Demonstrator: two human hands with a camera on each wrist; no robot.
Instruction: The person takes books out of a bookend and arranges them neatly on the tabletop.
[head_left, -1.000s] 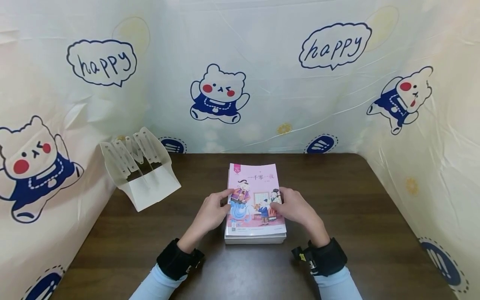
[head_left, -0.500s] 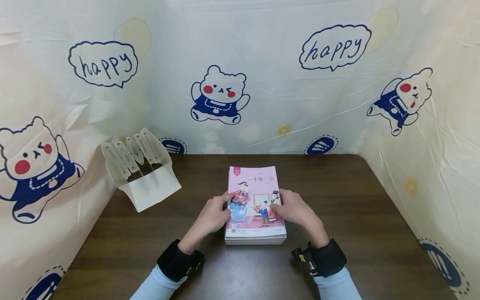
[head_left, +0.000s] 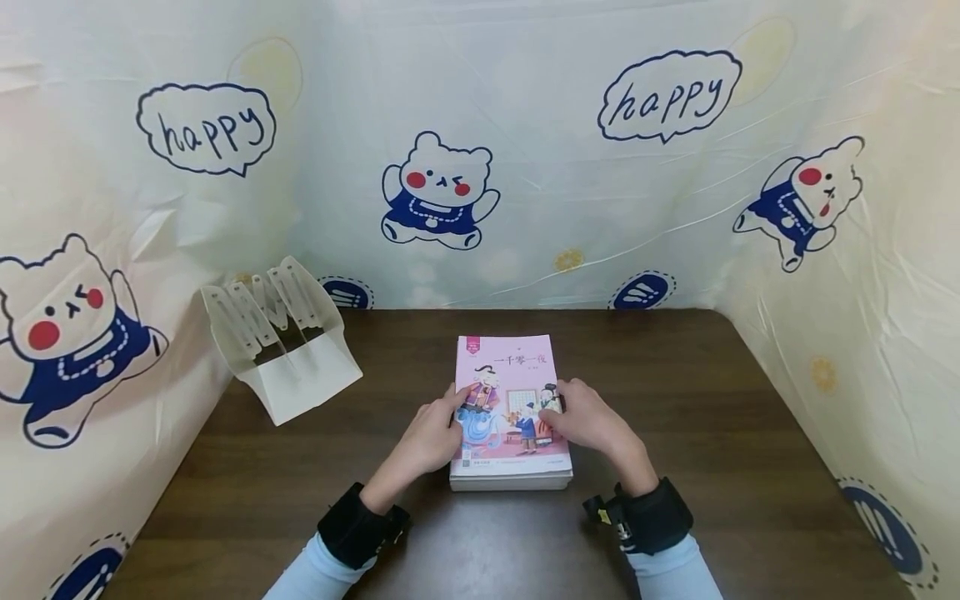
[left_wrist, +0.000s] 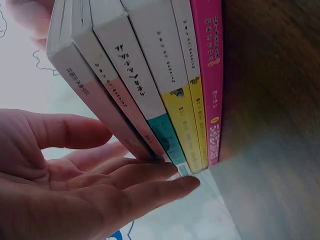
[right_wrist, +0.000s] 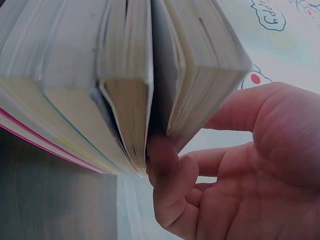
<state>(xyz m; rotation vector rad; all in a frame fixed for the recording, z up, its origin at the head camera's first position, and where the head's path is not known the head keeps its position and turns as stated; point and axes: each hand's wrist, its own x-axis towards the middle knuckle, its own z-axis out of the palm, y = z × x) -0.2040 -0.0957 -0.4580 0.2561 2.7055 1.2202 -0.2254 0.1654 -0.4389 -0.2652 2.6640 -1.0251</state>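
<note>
A stack of books point(left_wrist: 170, 95) lies on the table in front of me, its spines to the left and magenta at the bottom. The top book point(head_left: 510, 358) has a pink illustrated cover. On its left side my left hand point(head_left: 432, 433) reaches one finger onto the cover, while other fairly straight fingers point(left_wrist: 150, 187) touch the far end of the spines. My right hand point(head_left: 592, 417) pinches the top book's right edge, thumb over the cover. In the right wrist view, a curled finger point(right_wrist: 167, 165) sits in a gap under that book at the page edges point(right_wrist: 210, 80).
A white holder point(head_left: 315, 375) with slotted upright panels stands at the back left of the dark wooden table point(head_left: 675, 367). A printed cloth point(head_left: 555, 192) with bears hangs behind the table and along both sides.
A finger of my left hand has moved from the stack's left edge onto the cover. The top book's far edge has come slightly lower. The right hand holds nearly the same place.
</note>
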